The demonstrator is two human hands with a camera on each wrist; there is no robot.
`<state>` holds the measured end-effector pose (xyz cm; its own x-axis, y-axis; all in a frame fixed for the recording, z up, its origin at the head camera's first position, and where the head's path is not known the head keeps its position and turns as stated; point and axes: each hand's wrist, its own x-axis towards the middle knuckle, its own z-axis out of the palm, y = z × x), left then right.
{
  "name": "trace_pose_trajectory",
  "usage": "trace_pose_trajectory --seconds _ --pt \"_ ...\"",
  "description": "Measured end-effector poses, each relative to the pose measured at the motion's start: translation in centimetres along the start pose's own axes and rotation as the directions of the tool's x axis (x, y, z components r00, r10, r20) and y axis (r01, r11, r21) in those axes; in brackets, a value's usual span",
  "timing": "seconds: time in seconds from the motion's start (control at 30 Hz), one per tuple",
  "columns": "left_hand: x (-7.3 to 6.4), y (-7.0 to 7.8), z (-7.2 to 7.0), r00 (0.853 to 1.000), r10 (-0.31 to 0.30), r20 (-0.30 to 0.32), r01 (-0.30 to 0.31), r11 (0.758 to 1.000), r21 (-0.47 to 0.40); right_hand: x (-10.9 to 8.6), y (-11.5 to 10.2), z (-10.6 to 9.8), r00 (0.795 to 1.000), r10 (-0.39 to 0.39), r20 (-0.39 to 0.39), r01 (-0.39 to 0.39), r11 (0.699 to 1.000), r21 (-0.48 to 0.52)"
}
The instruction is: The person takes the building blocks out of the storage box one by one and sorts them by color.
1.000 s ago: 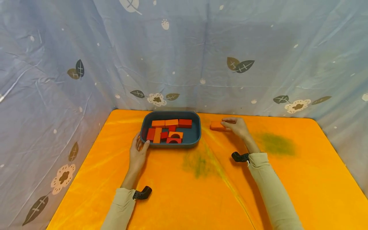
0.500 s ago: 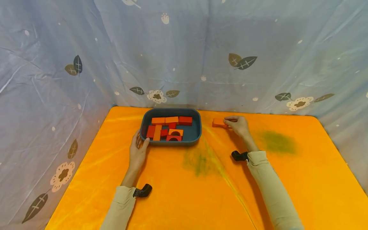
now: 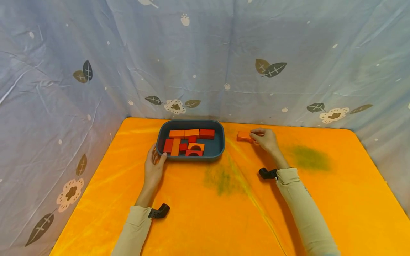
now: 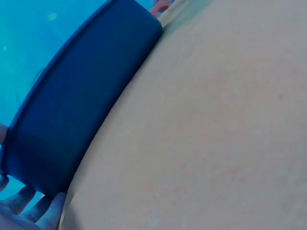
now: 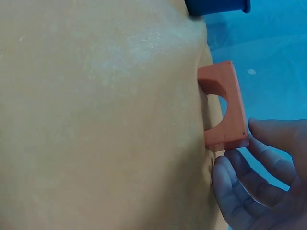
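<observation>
The left hand's grip (image 3: 154, 170) is curled around the near left corner of a blue-grey tray (image 3: 212, 147), its thumb at the rim. Red and orange blocks (image 3: 175, 147) lie inside. Right of the tray and apart from it, near the far edge of the orange-yellow table (image 3: 205, 213), is an orange arched block (image 3: 244, 136), its right end pinched by the right hand's grip (image 3: 267, 140).

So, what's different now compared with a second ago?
The right hand and the orange arched block it pinches have shifted slightly to the right, away from the tray. Nothing was visibly grabbed or released. The left hand stays on the tray's rim, and the blocks inside lie as before.
</observation>
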<state>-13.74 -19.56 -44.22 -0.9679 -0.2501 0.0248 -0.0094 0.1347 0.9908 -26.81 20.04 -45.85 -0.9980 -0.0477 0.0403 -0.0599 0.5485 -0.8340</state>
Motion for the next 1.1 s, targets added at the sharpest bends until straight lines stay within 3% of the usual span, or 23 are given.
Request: trace_pose_trajectory --seconds 0.17,0.37,0.6,0.87,1.1 --pt "0.0 -0.1 0.0 1.0 -0.001 -0.003 0.001 1.0 -0.006 -0.2 -0.8 -0.5 1.0 -0.012 -0.025 0.011 0.999 -0.049" --pt "0.0 0.0 0.0 1.0 0.009 -0.005 -0.009 1.0 -0.013 -0.5 -3.4 -0.7 0.99 -0.13 -0.061 0.124 0.987 -0.101" --pt "-0.1 -0.1 0.1 1.0 0.005 -0.002 -0.005 1.0 -0.01 -0.8 -7.0 0.2 0.981 -0.191 0.025 0.192 0.981 -0.037" --pt "0.1 -0.3 0.1 1.0 -0.005 0.007 0.005 1.0 -0.012 -0.6 -9.0 2.3 0.968 -0.23 0.099 0.231 0.973 -0.004" --pt "0.1 -0.2 0.0 1.0 -0.023 0.001 0.023 0.999 -0.031 -1.0 -10.8 4.5 0.926 -0.328 0.185 0.335 0.942 -0.007"
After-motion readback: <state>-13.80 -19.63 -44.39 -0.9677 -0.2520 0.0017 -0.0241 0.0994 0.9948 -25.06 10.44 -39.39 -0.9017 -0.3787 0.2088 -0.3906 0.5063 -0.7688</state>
